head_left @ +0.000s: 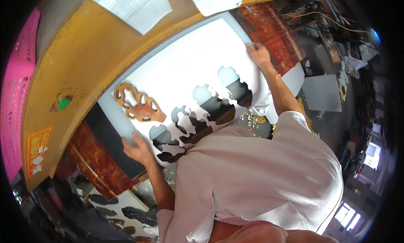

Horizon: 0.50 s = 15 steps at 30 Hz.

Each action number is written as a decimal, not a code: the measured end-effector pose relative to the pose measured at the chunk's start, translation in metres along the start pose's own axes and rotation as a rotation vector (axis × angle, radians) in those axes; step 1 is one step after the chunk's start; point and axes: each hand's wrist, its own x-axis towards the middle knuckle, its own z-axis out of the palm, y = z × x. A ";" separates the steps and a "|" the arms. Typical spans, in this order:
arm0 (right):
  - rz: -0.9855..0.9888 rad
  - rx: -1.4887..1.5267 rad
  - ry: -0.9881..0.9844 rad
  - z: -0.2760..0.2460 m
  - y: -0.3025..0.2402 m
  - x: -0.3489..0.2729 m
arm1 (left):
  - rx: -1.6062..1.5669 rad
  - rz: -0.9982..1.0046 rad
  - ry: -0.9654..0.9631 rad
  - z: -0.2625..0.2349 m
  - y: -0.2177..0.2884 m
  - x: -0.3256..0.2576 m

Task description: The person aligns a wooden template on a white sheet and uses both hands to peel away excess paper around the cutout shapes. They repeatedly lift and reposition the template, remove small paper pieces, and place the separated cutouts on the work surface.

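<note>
a large white sheet point(185, 62) is seen lying flat on a work surface, with a row of ornate cut-out holes along its near edge. through those holes a dark and reddish-brown board point(101, 159) is visible beneath. the sheet is held at two opposite edges. the left hand point(136, 149) is laid on the sheet's left edge, fingers spread and curled over it — gripping the edge. the right hand point(259, 54) is pressed on the far right edge, fingers extended; whether the edge is pinched cannot be told.

a brown carved cut-out piece point(138, 102) is noted lying on the sheet, near its left part, apart from both hands. a yellow machine frame point(88, 53) is seen curving around the far side of the sheet, with a green button point(64, 103) set in it and paper sheets point(130, 7) resting on top. a pink basket point(17, 95) is placed at the far left. another white cut sheet point(122, 211) lies below the left hand, on the floor.
</note>
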 end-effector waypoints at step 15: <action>-0.125 -0.194 -0.159 -0.036 -0.017 -0.031 | -0.518 -0.082 -0.467 -0.005 -0.012 -0.028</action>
